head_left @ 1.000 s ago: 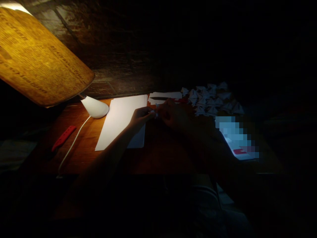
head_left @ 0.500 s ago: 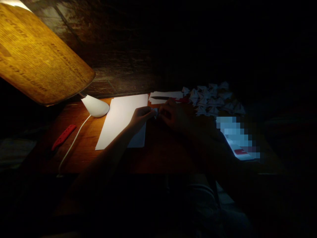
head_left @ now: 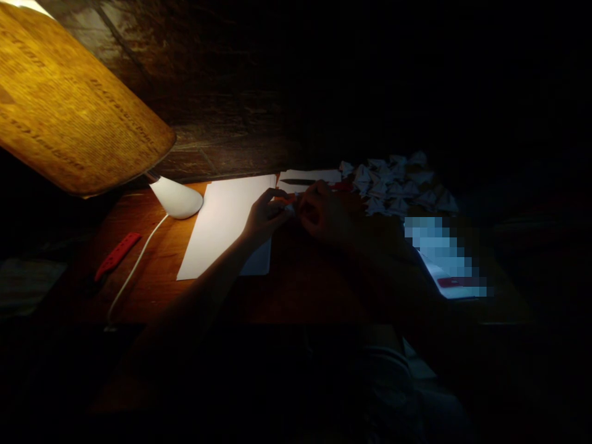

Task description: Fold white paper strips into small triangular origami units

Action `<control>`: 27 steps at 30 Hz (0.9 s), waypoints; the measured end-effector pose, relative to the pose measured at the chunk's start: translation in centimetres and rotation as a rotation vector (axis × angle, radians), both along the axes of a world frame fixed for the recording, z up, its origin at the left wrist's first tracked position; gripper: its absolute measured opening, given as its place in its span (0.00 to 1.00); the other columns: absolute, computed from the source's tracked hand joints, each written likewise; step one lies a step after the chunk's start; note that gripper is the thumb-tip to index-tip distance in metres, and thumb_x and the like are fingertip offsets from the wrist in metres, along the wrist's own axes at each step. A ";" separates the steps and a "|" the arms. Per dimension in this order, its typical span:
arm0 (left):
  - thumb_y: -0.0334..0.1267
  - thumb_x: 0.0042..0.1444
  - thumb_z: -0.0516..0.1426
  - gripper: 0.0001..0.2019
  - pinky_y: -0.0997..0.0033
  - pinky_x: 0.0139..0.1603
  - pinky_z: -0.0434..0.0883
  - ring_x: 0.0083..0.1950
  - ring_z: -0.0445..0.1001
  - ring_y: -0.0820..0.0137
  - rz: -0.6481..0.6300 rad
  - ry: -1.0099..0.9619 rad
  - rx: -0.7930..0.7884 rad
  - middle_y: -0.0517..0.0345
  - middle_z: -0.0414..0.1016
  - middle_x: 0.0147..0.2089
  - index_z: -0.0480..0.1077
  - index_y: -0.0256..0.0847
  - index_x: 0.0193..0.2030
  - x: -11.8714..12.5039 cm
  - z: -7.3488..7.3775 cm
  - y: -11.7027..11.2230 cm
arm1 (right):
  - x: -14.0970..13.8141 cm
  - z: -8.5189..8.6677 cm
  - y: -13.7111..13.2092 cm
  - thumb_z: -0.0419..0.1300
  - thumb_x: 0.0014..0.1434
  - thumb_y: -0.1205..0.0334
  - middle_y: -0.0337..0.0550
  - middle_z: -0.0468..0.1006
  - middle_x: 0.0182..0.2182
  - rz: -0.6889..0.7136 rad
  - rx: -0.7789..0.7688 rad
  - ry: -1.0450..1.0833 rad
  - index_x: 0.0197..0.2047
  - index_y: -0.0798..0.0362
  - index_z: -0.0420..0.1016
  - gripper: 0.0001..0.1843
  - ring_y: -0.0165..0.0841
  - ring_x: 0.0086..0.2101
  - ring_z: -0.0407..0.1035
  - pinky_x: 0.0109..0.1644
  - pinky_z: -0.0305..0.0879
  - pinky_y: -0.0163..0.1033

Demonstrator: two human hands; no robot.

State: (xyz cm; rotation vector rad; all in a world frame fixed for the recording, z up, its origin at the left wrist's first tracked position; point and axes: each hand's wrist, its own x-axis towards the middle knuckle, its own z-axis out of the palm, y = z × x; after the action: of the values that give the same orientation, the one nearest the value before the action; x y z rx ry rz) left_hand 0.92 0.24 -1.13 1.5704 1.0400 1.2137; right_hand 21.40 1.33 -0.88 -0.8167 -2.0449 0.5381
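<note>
A small piece of folded white paper (head_left: 290,208) is between my two hands, above the table. My left hand (head_left: 263,217) pinches its left side between thumb and fingers. From the other side the fingertips of my right hand (head_left: 321,209) close on it; deep shade hides part of this grip. Beneath my left forearm lies a stack of white paper sheets (head_left: 222,216). Just beyond my hands, a knife (head_left: 298,182) with a dark blade and a reddish handle rests on smaller white slips of paper (head_left: 317,175).
Many folded paper pieces (head_left: 382,185) lie heaped at the back right. A lit phone (head_left: 437,271) is nearer me. To the left stand a lamp (head_left: 178,198) with a printed shade and its white cord (head_left: 139,262). A red-handled object (head_left: 118,254) lies beside the cord.
The fingers of my left hand have lifted and arched, with the index finger raised over the folded paper. My right hand has shifted slightly on it. Other things stay put.
</note>
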 end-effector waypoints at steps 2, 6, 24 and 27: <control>0.44 0.51 0.72 0.17 0.72 0.36 0.73 0.33 0.76 0.72 0.055 0.045 0.061 0.60 0.78 0.34 0.73 0.43 0.42 0.2 0.0 -0.1 | -0.1 -0.1 0.0 0.63 0.60 0.70 0.49 0.67 0.47 -0.007 -0.005 0.000 0.40 0.50 0.73 0.06 0.41 0.47 0.68 0.49 0.73 0.47; 0.44 0.53 0.69 0.13 0.70 0.39 0.74 0.35 0.76 0.71 0.102 0.084 0.131 0.59 0.78 0.34 0.72 0.42 0.35 0.4 0.0 -0.1 | -0.4 -0.2 -0.2 0.64 0.61 0.68 0.49 0.67 0.48 -0.025 -0.024 0.012 0.42 0.51 0.75 0.06 0.41 0.47 0.67 0.52 0.74 0.49; 0.42 0.48 0.71 0.15 0.69 0.40 0.75 0.36 0.76 0.71 0.040 0.079 0.163 0.59 0.76 0.34 0.71 0.42 0.35 0.3 0.0 0.0 | -0.3 0.1 -0.3 0.64 0.61 0.68 0.48 0.68 0.46 -0.006 -0.066 0.066 0.40 0.51 0.76 0.04 0.41 0.48 0.68 0.54 0.71 0.50; 0.41 0.48 0.71 0.14 0.69 0.40 0.75 0.35 0.75 0.72 0.051 0.062 0.183 0.60 0.77 0.33 0.71 0.42 0.35 0.3 -0.1 0.0 | -0.2 0.1 -0.3 0.63 0.61 0.68 0.47 0.68 0.46 0.023 -0.070 0.075 0.40 0.51 0.76 0.05 0.41 0.48 0.68 0.53 0.72 0.50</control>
State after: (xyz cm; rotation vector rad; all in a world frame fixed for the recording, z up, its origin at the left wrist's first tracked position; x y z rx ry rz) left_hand 1.26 0.20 -1.22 1.7411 1.0378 1.3335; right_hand 21.23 1.08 -0.75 -0.8031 -1.9786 0.6472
